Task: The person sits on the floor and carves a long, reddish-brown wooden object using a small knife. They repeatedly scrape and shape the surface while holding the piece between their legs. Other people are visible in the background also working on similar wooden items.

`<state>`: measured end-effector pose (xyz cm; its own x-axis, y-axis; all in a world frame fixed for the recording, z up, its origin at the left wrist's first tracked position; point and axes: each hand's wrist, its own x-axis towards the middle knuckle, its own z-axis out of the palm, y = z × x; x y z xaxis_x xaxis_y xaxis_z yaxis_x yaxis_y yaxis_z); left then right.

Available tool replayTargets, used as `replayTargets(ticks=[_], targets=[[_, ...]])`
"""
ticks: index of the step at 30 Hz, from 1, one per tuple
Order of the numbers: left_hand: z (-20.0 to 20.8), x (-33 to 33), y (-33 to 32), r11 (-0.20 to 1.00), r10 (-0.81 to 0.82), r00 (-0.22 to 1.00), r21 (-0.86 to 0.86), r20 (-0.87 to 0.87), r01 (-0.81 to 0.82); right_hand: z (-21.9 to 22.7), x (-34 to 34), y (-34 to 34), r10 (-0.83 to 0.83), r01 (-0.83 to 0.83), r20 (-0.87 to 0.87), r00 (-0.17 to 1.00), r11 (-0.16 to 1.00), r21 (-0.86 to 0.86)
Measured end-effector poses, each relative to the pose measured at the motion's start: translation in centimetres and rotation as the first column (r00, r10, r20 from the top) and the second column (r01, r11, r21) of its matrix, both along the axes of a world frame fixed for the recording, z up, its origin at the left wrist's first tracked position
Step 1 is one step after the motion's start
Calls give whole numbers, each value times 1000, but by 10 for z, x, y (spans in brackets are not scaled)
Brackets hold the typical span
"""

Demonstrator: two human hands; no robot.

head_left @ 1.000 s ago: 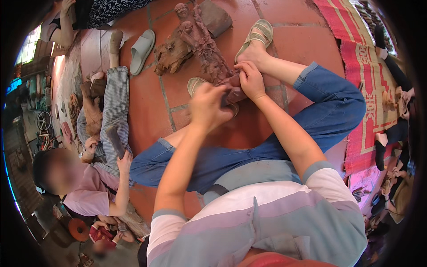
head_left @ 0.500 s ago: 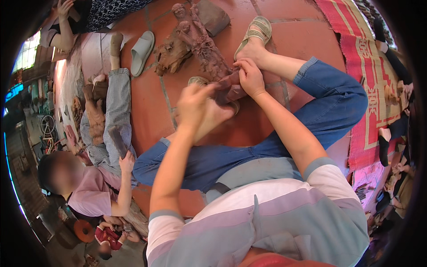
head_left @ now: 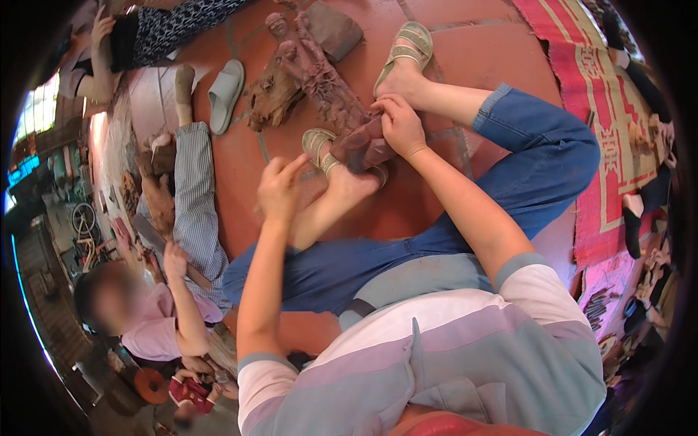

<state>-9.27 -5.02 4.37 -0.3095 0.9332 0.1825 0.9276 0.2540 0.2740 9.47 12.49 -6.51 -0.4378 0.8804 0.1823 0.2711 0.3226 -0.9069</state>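
Observation:
A reddish-brown wood carving [head_left: 320,80] of figures lies aslant on the floor, its head end away from me and its base towards me. My right hand [head_left: 401,129] is closed on the right side of the base, fingers bent over it. The base rests against my sandalled foot [head_left: 345,182]. Off to the left of the base, above my shin, my left hand [head_left: 280,190] is raised with fingers apart. It is slightly blurred, touches nothing, and no thing shows in it.
A rough brown wood chunk [head_left: 273,94] and a flat block [head_left: 333,30] lie beside the carving. A grey slipper [head_left: 226,96] is on the tiled floor [head_left: 240,174]. At left a person [head_left: 156,327] holds a long tool near another carving. A red patterned mat [head_left: 582,138] spreads at right.
My left hand has drawn back leftward from the carving's base, uncovering my sandal. My right hand keeps its hold. The person at left has moved the arm with the tool.

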Motion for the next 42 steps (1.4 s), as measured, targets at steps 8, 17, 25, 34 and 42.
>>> replayTargets(ticks=[8, 17, 25, 34, 42], targets=[[-50, 33, 29, 942, -325, 945, 76, -38, 327, 0, -9, -1, 55, -54, -7, 998, 996, 64], [-9, 27, 20, 966, -161, 987, 205, 7, 156, -1, -9, 0, 64, -68, 57, 996, 995, 70], [-43, 23, 17, 959, -274, 961, 69, -39, 276, -3, -7, 0, 80, -82, 27, 996, 994, 77], [-6, 48, 35, 971, -141, 990, 197, 3, 137, 7, -3, 1, 54, -56, 55, 997, 997, 43], [-43, -9, -20, 987, -115, 978, -133, -171, 93, 1, -7, -4, 36, -37, 42, 998, 999, 33]])
